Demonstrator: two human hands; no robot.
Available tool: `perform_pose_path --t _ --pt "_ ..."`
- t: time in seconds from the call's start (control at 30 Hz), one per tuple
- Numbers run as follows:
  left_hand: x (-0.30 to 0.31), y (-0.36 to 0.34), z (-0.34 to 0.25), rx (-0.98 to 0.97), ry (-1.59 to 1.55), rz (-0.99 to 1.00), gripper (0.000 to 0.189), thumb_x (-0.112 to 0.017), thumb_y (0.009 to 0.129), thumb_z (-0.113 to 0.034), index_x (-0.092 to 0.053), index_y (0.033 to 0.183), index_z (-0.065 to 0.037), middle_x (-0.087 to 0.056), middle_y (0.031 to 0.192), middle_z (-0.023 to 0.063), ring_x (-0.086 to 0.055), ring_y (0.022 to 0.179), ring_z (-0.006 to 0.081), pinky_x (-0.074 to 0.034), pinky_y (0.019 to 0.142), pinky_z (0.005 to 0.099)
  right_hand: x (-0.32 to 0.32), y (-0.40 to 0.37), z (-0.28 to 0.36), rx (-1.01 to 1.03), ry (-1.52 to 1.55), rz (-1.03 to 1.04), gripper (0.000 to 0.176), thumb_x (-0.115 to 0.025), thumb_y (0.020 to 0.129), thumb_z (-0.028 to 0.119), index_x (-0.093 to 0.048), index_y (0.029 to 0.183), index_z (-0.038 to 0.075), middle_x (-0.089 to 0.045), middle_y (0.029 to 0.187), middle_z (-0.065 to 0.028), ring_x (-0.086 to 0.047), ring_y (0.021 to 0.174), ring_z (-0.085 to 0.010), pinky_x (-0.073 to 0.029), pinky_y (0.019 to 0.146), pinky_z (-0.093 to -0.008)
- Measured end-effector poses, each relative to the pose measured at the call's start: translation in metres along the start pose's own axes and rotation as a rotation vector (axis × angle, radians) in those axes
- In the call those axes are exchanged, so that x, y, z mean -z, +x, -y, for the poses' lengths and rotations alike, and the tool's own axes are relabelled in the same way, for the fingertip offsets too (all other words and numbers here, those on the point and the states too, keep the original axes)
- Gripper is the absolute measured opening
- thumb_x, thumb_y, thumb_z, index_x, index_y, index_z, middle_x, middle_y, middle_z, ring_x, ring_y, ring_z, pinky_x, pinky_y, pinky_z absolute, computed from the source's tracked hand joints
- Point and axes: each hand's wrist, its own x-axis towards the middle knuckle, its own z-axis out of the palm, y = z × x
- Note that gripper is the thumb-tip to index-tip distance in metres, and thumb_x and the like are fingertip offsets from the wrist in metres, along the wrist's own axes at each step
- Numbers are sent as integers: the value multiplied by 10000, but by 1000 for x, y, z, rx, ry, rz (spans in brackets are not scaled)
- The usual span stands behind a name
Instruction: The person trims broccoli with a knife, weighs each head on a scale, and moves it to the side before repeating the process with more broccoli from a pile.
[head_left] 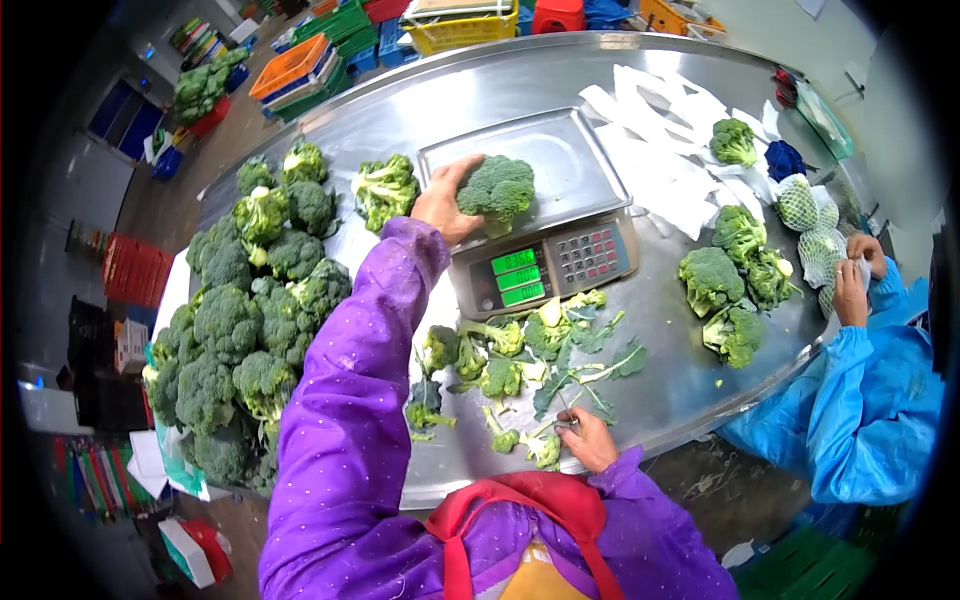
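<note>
My left hand [446, 206] is wrapped round the side of a broccoli head [498, 188], which sits at the near left part of the weighing scale's metal pan [570, 150]. The scale's green display [518, 276] is lit beside its keypad. At the table's near edge, my right hand [588, 440] is closed on a small knife [564, 404], its thin blade pointing away from me. Cut broccoli trimmings [502, 378] and leaves lie between that hand and the scale. Another broccoli head [386, 190] stands just left of the pan.
A large pile of broccoli [240, 320] covers the table's left side. White foam net sleeves [660, 150] lie right of the scale, near several loose heads [738, 270] and net-wrapped ones [798, 205]. A co-worker in blue sleeves [850, 400] handles netting at right. Stacked crates [300, 70] stand behind.
</note>
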Motion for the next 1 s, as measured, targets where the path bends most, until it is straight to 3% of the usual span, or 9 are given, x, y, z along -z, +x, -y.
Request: perform_pose_path --t 0.23,0.43,0.5,0.57,0.6,0.67,0.77,0.93,1.0 --pt "-37 34 -88 542 -965 69 737 -722 783 -232 -337 1406 -148 -600 1138 144 -655 909 317 -576 593 521 -1 2 -4 2 -117 41 314 -631 835 205 -602 1066 -6 -644 872 -250 -652 816 -365 -498 752 -422" --pt "-152 83 -187 441 -1243 596 598 -631 866 -418 -416 1356 -150 -534 1263 188 -636 1006 363 -592 748 459 -9 -1 -26 155 76 -72 346 -619 836 182 -582 1122 -10 -647 984 -266 -634 912 -420 -499 819 -426" --pt "-197 78 -210 587 -1318 551 671 -634 856 -465 -373 1406 -183 -504 1300 224 -551 1157 380 -556 817 545 -4 -5 -44 150 -37 -117 285 -616 863 116 -570 1081 -62 -688 868 -141 -652 777 -205 -515 714 -336" --pt "-228 82 -189 246 -1048 575 765 -733 787 -422 -374 1417 -179 -508 1305 220 -503 1208 325 -552 792 540 2 -7 -47 114 28 -143 268 -626 858 99 -578 1079 -45 -677 830 -133 -641 733 -176 -514 674 -318" --pt "-198 64 -216 496 -1054 541 779 -769 762 -386 -407 1412 -157 -508 1313 214 -515 1183 285 -555 777 515 4 -9 -38 200 -4 -160 247 -627 857 85 -581 1067 -36 -664 797 -114 -621 683 -154 -499 619 -303" --pt "-197 51 -179 184 -905 423 718 -781 743 -389 -521 1319 -46 -600 1199 185 -580 1078 259 -510 861 359 6 -12 -27 169 41 -135 209 -627 855 62 -586 1043 -21 -638 737 -80 -575 585 -119 -457 516 -278" --pt "-138 20 -95 64 -529 106 686 -776 732 -329 -527 1302 -38 -612 1174 170 -593 1062 295 -466 936 383 -1 -9 -32 11 109 -37 185 -631 851 56 -595 1016 -18 -615 704 -57 -530 530 -97 -411 476 -259" --pt "5 -21 62 478 -190 -580 693 -787 720 -155 -472 1322 -19 -492 1311 196 -492 1208 312 -390 1057 405 -6 -4 -12 23 -50 15 241 -655 831 94 -616 1032 -32 -644 739 -103 -604 636 -145 -486 605 -305" --pt "24 -31 131 660 -94 -664 849 -821 666 -244 -402 1372 -26 -445 1329 236 -464 1220 360 -380 1057 424 -12 2 -10 5 -80 43 265 -668 820 118 -623 1039 -25 -652 736 -120 -614 650 -163 -489 625 -316"
